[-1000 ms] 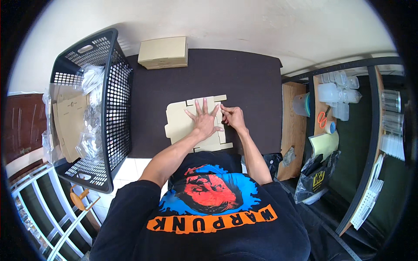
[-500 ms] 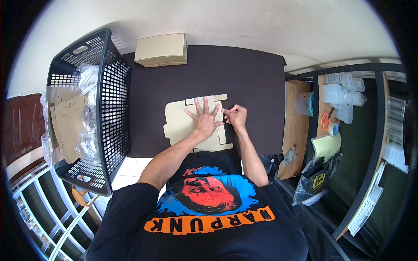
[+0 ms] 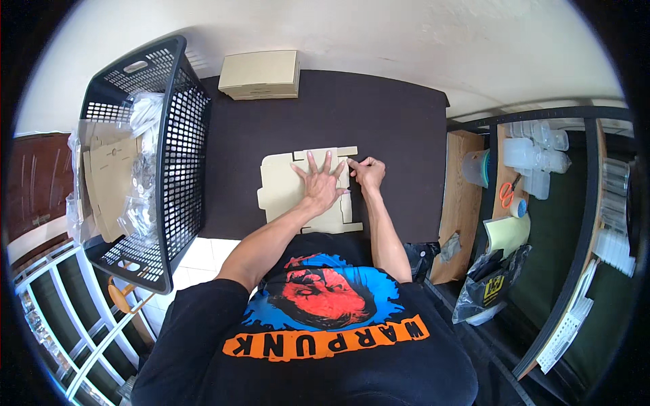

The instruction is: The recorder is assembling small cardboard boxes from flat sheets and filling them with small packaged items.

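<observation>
A flat, unfolded cardboard box blank (image 3: 277, 177) with cut tabs and slots lies on the dark tabletop in front of me. My left hand (image 3: 321, 187) presses down on its middle, palm low and fingers spread wide. At the blank's right edge, near the upper corner, my right hand (image 3: 369, 174) has curled fingers, with the fingertips on the narrow side flap. Exactly how those fingertips grip the flap is too small to make out.
Against the wall sits a stack of folded cardboard boxes (image 3: 259, 73). To the left stands a black plastic basket (image 3: 186, 149) holding cardboard pieces and clear bags. On the right, a shelf (image 3: 459, 203) bears clear plastic containers (image 3: 535, 154), orange-handled scissors (image 3: 506, 195) and a tape roll (image 3: 518, 207).
My right fingers have shifted slightly upward along the blank's edge, and the index finger reaches farther out. My left hand stays flat on the cardboard. The whole view has moved a little.
</observation>
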Demonstrator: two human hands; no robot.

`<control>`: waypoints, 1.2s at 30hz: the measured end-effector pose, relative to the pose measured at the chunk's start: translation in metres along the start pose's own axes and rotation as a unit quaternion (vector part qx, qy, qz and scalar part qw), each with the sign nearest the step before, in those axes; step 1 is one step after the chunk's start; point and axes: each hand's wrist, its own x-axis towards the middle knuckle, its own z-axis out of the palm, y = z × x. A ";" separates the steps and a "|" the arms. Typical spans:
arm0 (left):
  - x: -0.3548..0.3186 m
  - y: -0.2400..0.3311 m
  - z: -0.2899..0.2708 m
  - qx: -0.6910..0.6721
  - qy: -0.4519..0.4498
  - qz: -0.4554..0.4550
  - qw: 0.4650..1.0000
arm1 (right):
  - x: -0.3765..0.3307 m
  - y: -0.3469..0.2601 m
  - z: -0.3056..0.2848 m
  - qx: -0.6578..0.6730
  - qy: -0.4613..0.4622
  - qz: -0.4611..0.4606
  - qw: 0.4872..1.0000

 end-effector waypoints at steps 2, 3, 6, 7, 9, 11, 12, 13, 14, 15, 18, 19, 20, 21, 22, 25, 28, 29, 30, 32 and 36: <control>-0.004 -0.003 0.004 0.012 -0.002 0.008 1.000 | -0.004 0.004 -0.007 -0.032 -0.012 -0.019 0.999; -0.002 -0.003 0.001 0.023 -0.003 0.015 1.000 | -0.008 0.008 -0.009 -0.031 -0.010 -0.024 0.999; 0.008 -0.009 -0.003 0.051 -0.043 0.026 0.997 | -0.027 0.019 -0.013 -0.096 0.009 -0.047 0.994; 0.008 -0.012 -0.003 0.064 -0.061 0.036 0.995 | -0.029 0.020 -0.014 -0.104 0.011 -0.063 0.992; 0.007 -0.012 -0.007 0.085 -0.059 0.046 0.994 | -0.035 0.021 -0.015 -0.135 0.015 -0.065 0.989; 0.004 -0.010 -0.006 0.098 -0.063 0.041 0.992 | -0.037 0.026 -0.019 -0.157 0.017 -0.094 0.983; 0.005 -0.011 -0.007 0.101 -0.064 0.041 0.992 | -0.038 0.032 -0.022 -0.182 0.011 -0.121 0.976; 0.003 -0.011 -0.007 0.102 -0.061 0.046 0.992 | -0.041 0.040 -0.026 -0.181 0.018 -0.121 0.976; 0.002 -0.011 -0.006 0.101 -0.059 0.042 0.992 | -0.045 0.051 -0.029 -0.134 -0.009 -0.124 0.983; 0.003 -0.011 -0.009 0.100 -0.056 0.036 0.993 | -0.051 0.052 -0.031 -0.088 -0.037 -0.128 0.987; 0.003 -0.009 -0.007 0.119 -0.048 0.042 0.991 | -0.067 0.068 -0.040 -0.094 -0.045 -0.099 0.990; 0.005 -0.009 -0.007 0.128 -0.040 0.046 0.990 | -0.072 0.076 -0.041 -0.093 -0.046 -0.105 0.989; 0.005 -0.009 -0.010 0.130 -0.039 0.047 0.990 | -0.078 0.077 -0.041 -0.085 -0.041 -0.109 0.990; 0.006 -0.009 -0.010 0.130 -0.043 0.046 0.990 | -0.083 0.077 -0.042 -0.086 -0.042 -0.106 0.990; 0.006 -0.010 -0.009 0.135 -0.044 0.046 0.989 | -0.088 0.077 -0.042 -0.099 -0.050 -0.110 0.988; 0.006 -0.010 -0.011 0.132 -0.052 0.048 0.989 | -0.090 0.076 -0.044 -0.111 -0.056 -0.112 0.986; 0.002 -0.013 -0.008 0.118 -0.038 0.050 0.991 | -0.089 0.074 -0.041 -0.181 -0.065 -0.150 0.970; 0.000 -0.009 -0.014 0.112 -0.053 0.045 0.991 | -0.084 0.078 -0.040 -0.180 -0.062 -0.150 0.970; -0.002 -0.006 -0.018 0.106 -0.068 0.038 0.991 | -0.081 0.084 -0.041 -0.185 -0.070 -0.159 0.967; -0.006 -0.004 -0.016 0.111 -0.062 0.035 0.991 | -0.078 0.090 -0.042 -0.191 -0.082 -0.171 0.963; -0.008 -0.005 -0.014 0.120 -0.048 0.040 0.991 | -0.085 0.094 -0.041 -0.183 -0.068 -0.178 0.965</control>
